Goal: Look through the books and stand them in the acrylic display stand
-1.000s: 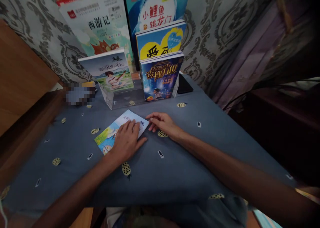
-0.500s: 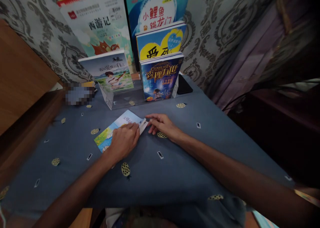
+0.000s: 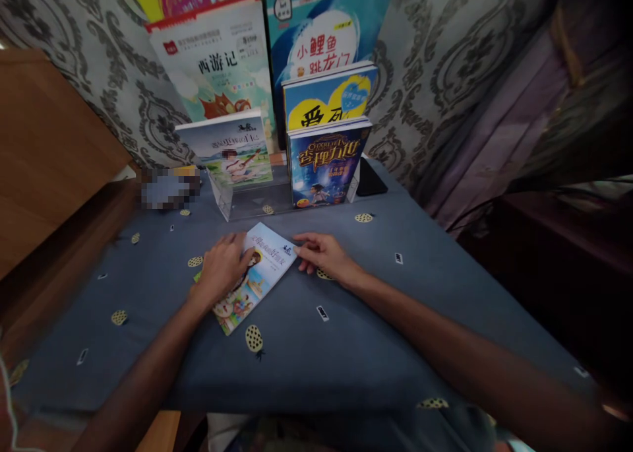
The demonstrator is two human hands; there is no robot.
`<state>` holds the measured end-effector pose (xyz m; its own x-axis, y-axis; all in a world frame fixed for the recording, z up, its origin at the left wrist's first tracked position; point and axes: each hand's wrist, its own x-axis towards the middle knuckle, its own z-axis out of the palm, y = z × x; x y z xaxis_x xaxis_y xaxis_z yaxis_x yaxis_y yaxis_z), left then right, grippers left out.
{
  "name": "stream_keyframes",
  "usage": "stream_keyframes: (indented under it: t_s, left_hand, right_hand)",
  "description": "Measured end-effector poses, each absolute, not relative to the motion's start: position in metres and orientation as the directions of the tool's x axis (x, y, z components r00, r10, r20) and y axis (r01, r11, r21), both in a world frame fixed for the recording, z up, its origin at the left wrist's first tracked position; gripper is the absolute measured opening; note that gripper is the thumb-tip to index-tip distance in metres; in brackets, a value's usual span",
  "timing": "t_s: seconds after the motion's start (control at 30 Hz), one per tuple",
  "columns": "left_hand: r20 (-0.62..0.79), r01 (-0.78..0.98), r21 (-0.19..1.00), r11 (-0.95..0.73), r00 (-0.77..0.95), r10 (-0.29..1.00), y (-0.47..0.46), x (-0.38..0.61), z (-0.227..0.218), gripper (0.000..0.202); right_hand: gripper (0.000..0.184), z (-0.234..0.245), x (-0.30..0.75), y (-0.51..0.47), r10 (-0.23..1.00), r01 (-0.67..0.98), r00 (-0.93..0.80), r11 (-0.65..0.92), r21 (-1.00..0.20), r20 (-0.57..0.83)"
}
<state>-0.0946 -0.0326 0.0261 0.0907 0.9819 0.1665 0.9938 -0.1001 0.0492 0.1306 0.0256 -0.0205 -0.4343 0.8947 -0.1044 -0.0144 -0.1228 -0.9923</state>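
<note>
A thin paperback book (image 3: 267, 277) with a pale blue illustrated cover lies at a slant on the tablecloth. My left hand (image 3: 223, 265) rests across its left side, thumb apart from the other fingers and reaching over the cover, so part of the picture is covered. At the book's right corner, my right hand (image 3: 324, 255) has its thumb and forefinger closed on the edge, while its other fingers curl beneath.
Behind the book stands a clear acrylic stand (image 3: 247, 202) holding upright books, among them a dark blue one (image 3: 326, 165). A black phone (image 3: 370, 178) lies right of it. A blurred-out bundle (image 3: 168, 188) sits back left. The patterned tablecloth (image 3: 376, 333) covers the table.
My left hand has slid left across the book, from its right part to its left side. More of the front cover shows, and its raised right edge now lies flat.
</note>
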Motion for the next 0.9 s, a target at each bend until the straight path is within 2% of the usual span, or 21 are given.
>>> stream_keyframes:
  t_s: [0.27,0.4,0.5,0.67,0.9]
  left_hand:
    - [0.183,0.989,0.145,-0.044,0.017,0.983,-0.023,-0.124,0.011,0.033]
    - [0.153,0.992,0.122,-0.027,0.008,0.988,-0.022,-0.12,0.011,0.034]
    - [0.16,0.988,0.1,-0.118,0.101,0.982,-0.016,-0.121,0.008,0.037]
    - [0.145,0.965,0.127,-0.229,0.21,0.967,0.006,-0.125,-0.003,0.041]
    - [0.166,0.881,0.106,-0.462,0.442,0.881,0.022,-0.091,-0.007,0.038]
  right_hand:
    - [0.02,-0.028,0.12,0.039,0.93,0.004,-0.364,-0.057,-0.998,-0.055]
    - [0.019,-0.031,0.118,0.059,0.955,0.047,-0.298,0.006,-0.999,-0.008]
    - [0.019,-0.035,0.118,0.064,0.97,0.124,-0.233,0.095,-0.988,0.064]
    - [0.023,-0.04,0.121,0.054,0.961,0.192,-0.19,0.236,-0.953,0.2]
    - [0.024,-0.036,0.127,0.049,0.941,0.228,-0.233,0.299,-0.927,0.247]
